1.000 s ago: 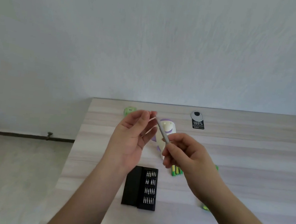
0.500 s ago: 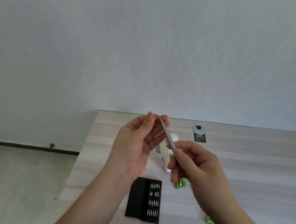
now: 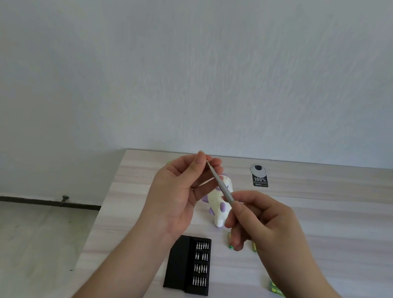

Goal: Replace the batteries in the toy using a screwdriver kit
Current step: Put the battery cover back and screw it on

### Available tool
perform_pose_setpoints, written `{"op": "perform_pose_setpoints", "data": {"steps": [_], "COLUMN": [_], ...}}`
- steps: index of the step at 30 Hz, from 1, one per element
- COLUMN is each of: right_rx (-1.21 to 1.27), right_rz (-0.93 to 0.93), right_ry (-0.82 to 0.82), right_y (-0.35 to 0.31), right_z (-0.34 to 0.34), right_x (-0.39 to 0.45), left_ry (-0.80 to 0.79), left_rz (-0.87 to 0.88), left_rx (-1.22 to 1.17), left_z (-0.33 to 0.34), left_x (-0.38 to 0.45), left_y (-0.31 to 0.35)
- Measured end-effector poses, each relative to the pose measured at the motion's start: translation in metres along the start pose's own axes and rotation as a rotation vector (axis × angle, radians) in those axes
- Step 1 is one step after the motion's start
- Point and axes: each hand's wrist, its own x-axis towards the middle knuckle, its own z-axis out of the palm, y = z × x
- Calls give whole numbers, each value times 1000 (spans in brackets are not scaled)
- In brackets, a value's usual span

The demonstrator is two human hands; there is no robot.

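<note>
- Near, on the pale wood-grain bench [image 3: 328,241]: black screwdriver kit case [image 3: 189,265] lying open, four rows of silver bits in its right half.
- Right of it, at the near right: green battery pack [image 3: 276,290] lettered "GP".
- Farther in: loose green batteries [image 3: 230,241], partly hidden under the right hand.
- Above the bench: right hand [image 3: 263,222] curled round a slim grey screwdriver [image 3: 222,188]; left hand [image 3: 179,191] pinching its tip.
- Behind the hands: white toy [image 3: 218,211] with purple patches, standing on the bench.
- Far right: dark tag [image 3: 260,178] reading "100%".
</note>
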Motion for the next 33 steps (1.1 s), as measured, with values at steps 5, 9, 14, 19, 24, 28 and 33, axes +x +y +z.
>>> {"op": "perform_pose_setpoints", "data": {"steps": [5,9,14,19,24,28,33], "right_rx": [2,11,19,11,-5,-33,-80], "right_rz": [-2,-4,-5,-11,-23,-34,-66], "right_ry": [13,20,31,61,89,108,148], "right_y": [-1,-2,-3,-3,-5,-8,-7], "right_z": [-4,-6,-7,-8,-7,-4,3], "right_x": [0,1,4,9,12,15,20], "left_ry": [-11,-24,-36,-24,0,7,-14], "left_rz": [-4,0,17,57,69,60,30], "left_rx": [27,59,83,117,137,139,160], "left_z": [4,4,2,1,-2,-5,-6], "left_x": [2,6,12,18,22,26,27], "left_y": [-1,-2,-2,-3,-7,-10,-15]}}
